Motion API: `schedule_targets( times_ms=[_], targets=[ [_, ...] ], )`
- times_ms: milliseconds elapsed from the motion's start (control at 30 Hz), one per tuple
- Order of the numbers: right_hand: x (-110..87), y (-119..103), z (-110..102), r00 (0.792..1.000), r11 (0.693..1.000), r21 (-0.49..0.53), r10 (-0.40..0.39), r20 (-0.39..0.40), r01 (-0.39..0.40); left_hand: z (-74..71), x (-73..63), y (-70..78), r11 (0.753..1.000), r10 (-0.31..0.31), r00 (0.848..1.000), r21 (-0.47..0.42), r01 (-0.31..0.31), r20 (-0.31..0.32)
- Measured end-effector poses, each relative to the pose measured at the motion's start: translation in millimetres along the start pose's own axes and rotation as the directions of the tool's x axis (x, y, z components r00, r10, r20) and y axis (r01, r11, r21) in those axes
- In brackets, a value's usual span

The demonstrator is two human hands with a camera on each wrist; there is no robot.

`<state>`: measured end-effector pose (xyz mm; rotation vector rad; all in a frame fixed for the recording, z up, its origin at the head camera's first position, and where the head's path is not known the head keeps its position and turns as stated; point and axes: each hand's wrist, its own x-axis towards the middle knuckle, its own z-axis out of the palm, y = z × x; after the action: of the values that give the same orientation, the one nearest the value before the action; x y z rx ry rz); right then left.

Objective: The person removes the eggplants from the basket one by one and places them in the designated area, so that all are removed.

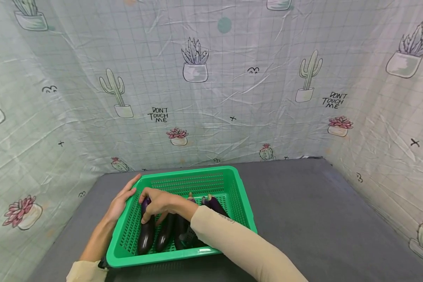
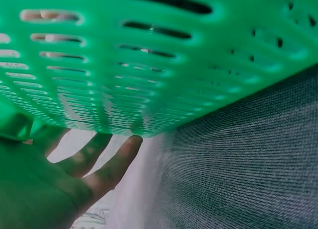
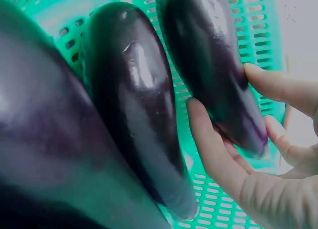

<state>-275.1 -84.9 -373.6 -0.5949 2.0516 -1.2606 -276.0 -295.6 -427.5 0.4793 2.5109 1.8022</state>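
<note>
A green slotted plastic basket holds several dark purple eggplants. My right hand reaches into its left part and grips the leftmost eggplant near its upper end. In the right wrist view, the thumb and fingers of that hand lie on both sides of the eggplant. Beside it lies a second eggplant, and a larger-looking one fills the left. My left hand rests against the basket's left side, its fingers stretched along the outer wall in the left wrist view.
The basket stands on a dark grey cloth-covered table, left of its middle. More eggplants lie in the basket's right part, partly covered by my right forearm. A plant-printed sheet hangs behind and along both sides.
</note>
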Motion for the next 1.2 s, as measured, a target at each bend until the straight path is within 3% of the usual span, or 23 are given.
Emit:
schedule_targets(
  times_ms=[367, 500, 733, 833, 1000, 1200],
  targets=[
    [-21.0, -8.7, -24.5, 0.996, 0.993, 0.091, -0.083, 0.012, 0.081, 0.0, -2.5, 1.7, 0.999, -0.03, 1.0, 0.012, 0.03, 0.002],
    [-34.2, -12.5, -38.1, 0.991, 0.981, 0.151, -0.13, 0.021, 0.125, 0.1, -4.3, -0.5, 0.998, -0.021, 0.999, -0.058, 0.023, 0.038],
    [-65.1, -14.5, -62.0, 0.968, 0.949, 0.199, -0.25, -0.008, 0.246, 2.2, -5.3, -3.6, 0.977, 0.054, 0.995, -0.211, -0.035, 0.088],
    [-80.0, -13.3, -72.0, 0.957, 0.93, 0.229, -0.291, -0.016, 0.287, 3.9, -4.9, -2.2, 0.982, 0.055, 0.996, -0.186, -0.04, 0.074],
    [-104.4, -4.0, -89.4, 0.935, 0.903, 0.244, -0.352, -0.049, 0.353, 5.0, -2.6, -0.7, 0.997, 0.041, 0.999, -0.064, -0.039, 0.033],
    [-134.0, 9.7, -109.5, 0.894, 0.871, 0.201, -0.435, -0.11, 0.449, 3.8, -1.5, -0.3, 0.999, 0.043, 0.999, -0.026, -0.042, 0.014]
  ],
)
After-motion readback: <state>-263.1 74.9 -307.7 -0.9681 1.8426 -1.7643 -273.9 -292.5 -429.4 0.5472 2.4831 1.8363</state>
